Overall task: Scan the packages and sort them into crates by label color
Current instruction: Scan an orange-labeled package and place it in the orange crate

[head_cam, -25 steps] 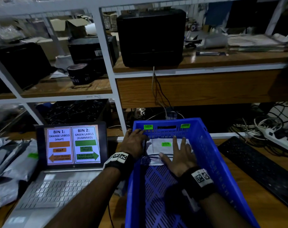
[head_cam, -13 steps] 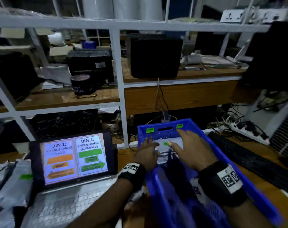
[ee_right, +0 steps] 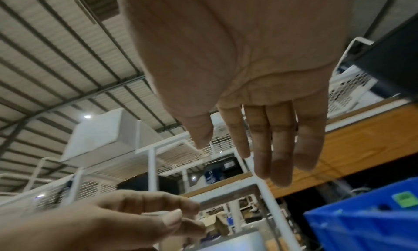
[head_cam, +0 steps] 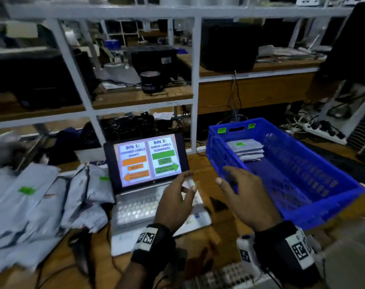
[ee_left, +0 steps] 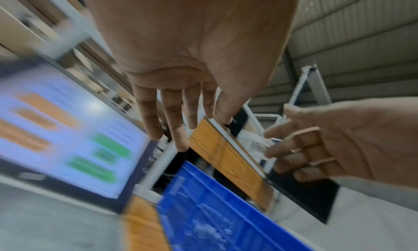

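Note:
A blue crate (head_cam: 314, 207) with green tags on its far wall stands right of the laptop. Grey packages (head_cam: 245, 150) with a green label lie stacked at its far end. More grey packages (head_cam: 27, 197), some with green labels, are heaped on the left. My left hand (head_cam: 177, 199) hovers over the laptop keyboard, fingers relaxed and holding nothing. My right hand (head_cam: 239, 190) floats beside the crate's near left corner, fingers straight and empty. The wrist views show both palms, the left hand (ee_left: 181, 112) and the right hand (ee_right: 260, 138), bare.
A laptop (head_cam: 148, 161) shows bin 1 orange, arrow left, and bin 2 green, arrow right. A white shelf frame (head_cam: 195, 84) with dark boxes rises behind. A power strip (head_cam: 323, 132) and cables lie at the far right; a keyboard (head_cam: 227, 274) sits near me.
Both hands have come out of the blue crate and pulled back toward me and left. The green-labelled package stays lying in the crate's far end. The camera swung left.

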Available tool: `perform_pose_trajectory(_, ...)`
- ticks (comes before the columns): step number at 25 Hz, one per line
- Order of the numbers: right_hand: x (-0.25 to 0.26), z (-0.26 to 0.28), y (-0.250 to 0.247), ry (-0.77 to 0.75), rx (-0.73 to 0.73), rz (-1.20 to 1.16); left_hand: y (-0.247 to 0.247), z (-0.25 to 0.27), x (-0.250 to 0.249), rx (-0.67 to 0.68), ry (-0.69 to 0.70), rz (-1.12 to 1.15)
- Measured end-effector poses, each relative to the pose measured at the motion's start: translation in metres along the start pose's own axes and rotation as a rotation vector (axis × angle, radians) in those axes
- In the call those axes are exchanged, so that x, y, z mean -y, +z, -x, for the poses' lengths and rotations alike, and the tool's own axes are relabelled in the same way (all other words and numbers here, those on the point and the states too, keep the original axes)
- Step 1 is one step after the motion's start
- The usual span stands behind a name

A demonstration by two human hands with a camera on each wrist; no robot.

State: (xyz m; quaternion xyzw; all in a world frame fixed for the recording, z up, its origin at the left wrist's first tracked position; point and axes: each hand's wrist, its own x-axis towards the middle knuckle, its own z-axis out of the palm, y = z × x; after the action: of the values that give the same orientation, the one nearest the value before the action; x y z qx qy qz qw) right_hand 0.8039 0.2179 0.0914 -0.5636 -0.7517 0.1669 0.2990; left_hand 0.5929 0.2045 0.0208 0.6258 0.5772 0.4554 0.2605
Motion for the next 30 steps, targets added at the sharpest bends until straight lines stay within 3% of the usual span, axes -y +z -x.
perform_pose_trajectory(9,0.078,0.099,0.088,-0.133,0.168,-0.130,-0.116,0.161,0.037,-0.191,-0.206,-0.186)
perform_pose_trajectory(14,0.137,0.115,0.129,-0.178,0.242,-0.183,-0.184,0.195,0.059,-0.357,-0.275,-0.225)
perform_pose_trajectory(18,0.185,0.103,0.165,-0.186,0.272,-0.216,-0.240,0.192,0.088,-0.430,-0.304,-0.191)
perform_pose_trajectory(22,0.232,0.066,0.229,-0.162,0.267,-0.242,-0.301,0.162,0.142,-0.396,-0.286,-0.236)
perform_pose_trajectory(30,0.295,-0.024,0.379,0.188,0.254,-0.074,-0.397,0.096,0.248,-0.206,-0.194,-0.628)
